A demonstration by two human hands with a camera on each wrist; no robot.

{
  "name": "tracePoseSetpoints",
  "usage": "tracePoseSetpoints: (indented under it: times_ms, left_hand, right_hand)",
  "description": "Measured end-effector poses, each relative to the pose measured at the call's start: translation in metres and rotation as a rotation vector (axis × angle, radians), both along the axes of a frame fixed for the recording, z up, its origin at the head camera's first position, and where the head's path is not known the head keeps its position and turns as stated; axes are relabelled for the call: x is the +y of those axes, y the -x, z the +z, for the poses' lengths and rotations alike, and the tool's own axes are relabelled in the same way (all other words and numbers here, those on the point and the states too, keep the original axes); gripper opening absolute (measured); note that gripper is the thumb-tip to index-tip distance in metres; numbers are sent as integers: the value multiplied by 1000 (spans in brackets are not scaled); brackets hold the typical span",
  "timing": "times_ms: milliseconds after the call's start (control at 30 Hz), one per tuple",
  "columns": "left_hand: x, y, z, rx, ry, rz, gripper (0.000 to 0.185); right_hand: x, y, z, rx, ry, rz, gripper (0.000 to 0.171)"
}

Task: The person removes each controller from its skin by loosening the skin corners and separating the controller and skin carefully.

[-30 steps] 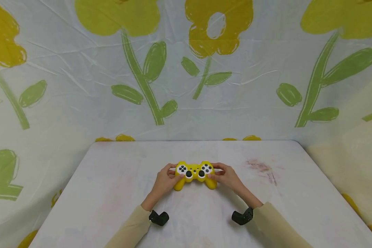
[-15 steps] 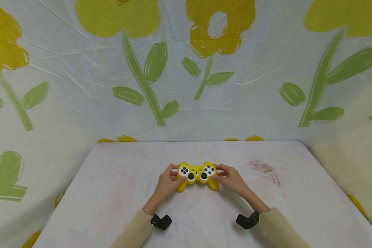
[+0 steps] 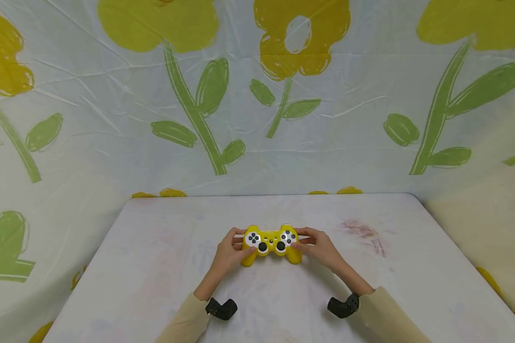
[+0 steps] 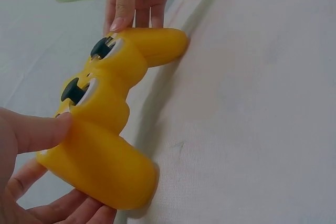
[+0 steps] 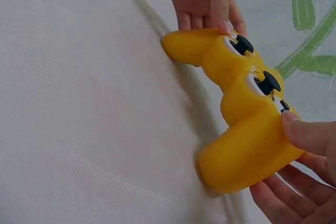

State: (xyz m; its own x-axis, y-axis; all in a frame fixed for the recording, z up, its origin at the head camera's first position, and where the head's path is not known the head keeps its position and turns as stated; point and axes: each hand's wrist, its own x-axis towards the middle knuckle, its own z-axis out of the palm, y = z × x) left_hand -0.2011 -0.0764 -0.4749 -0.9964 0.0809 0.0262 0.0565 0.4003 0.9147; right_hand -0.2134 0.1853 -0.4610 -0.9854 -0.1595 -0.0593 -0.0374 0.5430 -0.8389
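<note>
A yellow game controller (image 3: 271, 236) with black thumbsticks and white button areas is held between both hands over the middle of the table. My left hand (image 3: 228, 250) grips its left end, thumb on the top face near the left stick and fingers behind. On the other end, my right hand (image 3: 319, 247) pinches it the same way, its thumb by the right-hand buttons. In the left wrist view the controller (image 4: 100, 145) is tilted, its grip ends close to the cloth. The right wrist view shows the controller (image 5: 247, 140) with fingers under its near grip.
A white cloth-covered table (image 3: 154, 267) with a reddish stain (image 3: 364, 233) right of the hands spreads around them. Behind it hangs a curtain (image 3: 347, 133) printed with yellow flowers and green leaves. Black wrist devices (image 3: 222, 309) sit at both beige sleeves (image 3: 184, 319).
The view shifts slightly as the head moves. Both hands keep their hold on the controller, which stays nearly in place; the right forearm sits marginally further right than a second ago.
</note>
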Motion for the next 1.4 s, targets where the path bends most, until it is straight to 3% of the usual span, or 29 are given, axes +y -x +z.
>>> tracePoseSetpoints:
  times_ms: [300,600,1400]
  left_hand:
    - [1,1,-2,39,-29,-5,46]
    - [0,2,0,71,11,-16,47]
    - [10,14,9,98,12,13,51]
  right_hand:
    - [5,-3,-6,50,41,11,45]
    - [4,-1,-7,87,45,2,44]
    - [2,6,-2,86,108,-76,42]
